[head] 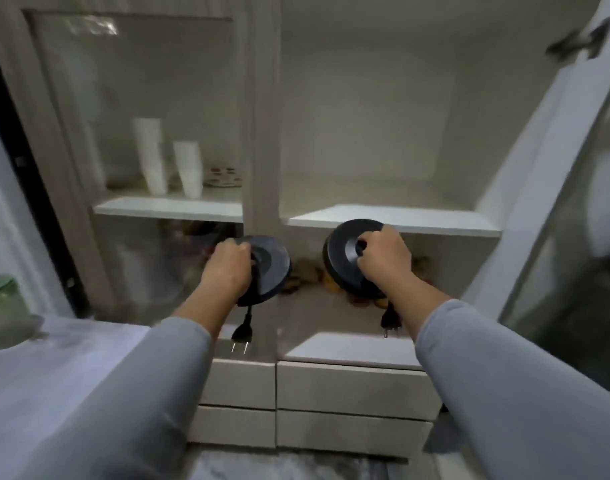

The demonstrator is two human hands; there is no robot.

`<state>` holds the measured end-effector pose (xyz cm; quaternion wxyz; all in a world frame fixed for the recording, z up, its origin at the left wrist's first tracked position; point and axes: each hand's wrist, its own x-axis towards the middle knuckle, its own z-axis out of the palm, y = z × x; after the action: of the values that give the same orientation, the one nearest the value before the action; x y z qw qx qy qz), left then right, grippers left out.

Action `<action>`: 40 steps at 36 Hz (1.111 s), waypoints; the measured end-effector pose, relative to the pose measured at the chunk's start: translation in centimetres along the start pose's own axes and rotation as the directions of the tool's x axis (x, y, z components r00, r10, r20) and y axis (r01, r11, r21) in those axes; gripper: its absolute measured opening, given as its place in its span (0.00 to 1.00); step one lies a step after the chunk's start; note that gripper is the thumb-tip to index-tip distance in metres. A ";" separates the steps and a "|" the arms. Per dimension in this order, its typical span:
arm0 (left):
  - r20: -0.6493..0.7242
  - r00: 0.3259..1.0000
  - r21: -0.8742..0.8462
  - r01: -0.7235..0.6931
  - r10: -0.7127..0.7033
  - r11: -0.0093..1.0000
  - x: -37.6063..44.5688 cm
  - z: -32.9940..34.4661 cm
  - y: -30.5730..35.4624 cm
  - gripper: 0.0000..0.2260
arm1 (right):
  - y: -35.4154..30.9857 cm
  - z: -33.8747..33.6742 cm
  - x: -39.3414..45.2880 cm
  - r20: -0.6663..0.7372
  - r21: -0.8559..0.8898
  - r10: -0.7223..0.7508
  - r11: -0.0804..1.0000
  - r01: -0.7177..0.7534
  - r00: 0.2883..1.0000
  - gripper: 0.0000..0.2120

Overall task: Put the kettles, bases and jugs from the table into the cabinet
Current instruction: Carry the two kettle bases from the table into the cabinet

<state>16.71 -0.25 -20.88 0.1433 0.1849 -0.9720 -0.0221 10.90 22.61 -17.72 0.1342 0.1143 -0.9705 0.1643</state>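
Left hand (227,268) and right hand (383,259) each clamp a black kettle base, left base (272,268) and right base (345,258), before the open cabinet (383,150); best lifted level onto the bare shelf (393,220), dangling plugs (241,332) tucked in first.

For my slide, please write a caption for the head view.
Each hand, left and right, carries a black kettle base toward the open cabinet.

White cup stacks (168,157) behind glass; green jar (0,306) left
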 end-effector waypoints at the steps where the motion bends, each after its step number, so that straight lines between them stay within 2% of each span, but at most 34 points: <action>1: -0.031 0.999 -0.022 -0.025 0.024 0.999 0.5 -0.3 1.5 0.15 | 1.1 -1.1 0.4 -0.016 -0.010 0.010 1.000 -0.010 1.000 0.19; 3: -0.100 0.992 -0.092 -0.085 0.076 0.992 1.3 -0.8 4.3 0.15 | 3.3 -3.0 1.1 -0.047 -0.027 0.026 0.999 -0.027 0.999 0.19; 5: -0.108 0.988 -0.127 -0.127 0.114 0.984 2.0 -1.3 6.6 0.14 | 5.1 -4.3 1.9 -0.067 -0.042 0.048 0.998 -0.051 0.997 0.20; 12: -0.138 0.966 -0.054 -0.227 0.218 0.972 8.0 -3.4 12.2 0.14 | 9.5 -6.0 6.6 -0.120 -0.030 0.139 0.989 -0.144 0.983 0.20; 19: -0.165 0.955 -0.113 -0.266 0.246 0.957 17.8 -4.2 15.5 0.13 | 10.9 -5.8 14.6 -0.181 -0.033 0.197 0.978 -0.206 0.964 0.21; 31: -0.064 0.949 -0.220 -0.314 0.308 0.924 31.6 -0.3 21.0 0.14 | 11.7 -2.6 26.9 -0.178 -0.049 0.291 0.952 -0.303 0.940 0.21; 36: 0.000 0.931 -0.130 -0.363 0.366 0.923 35.2 2.4 23.4 0.16 | 13.3 -1.0 30.4 -0.130 -0.071 0.359 0.926 -0.370 0.924 0.21; 40: 0.016 0.932 -0.140 -0.356 0.362 0.924 37.8 4.0 24.9 0.16 | 14.7 0.3 33.5 -0.118 -0.110 0.377 0.915 -0.389 0.919 0.20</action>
<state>-26.90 9.04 -12.06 0.1367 -0.0069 -0.9885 -0.0648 -24.49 30.08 -12.27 0.1522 -0.0950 -0.9753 0.1287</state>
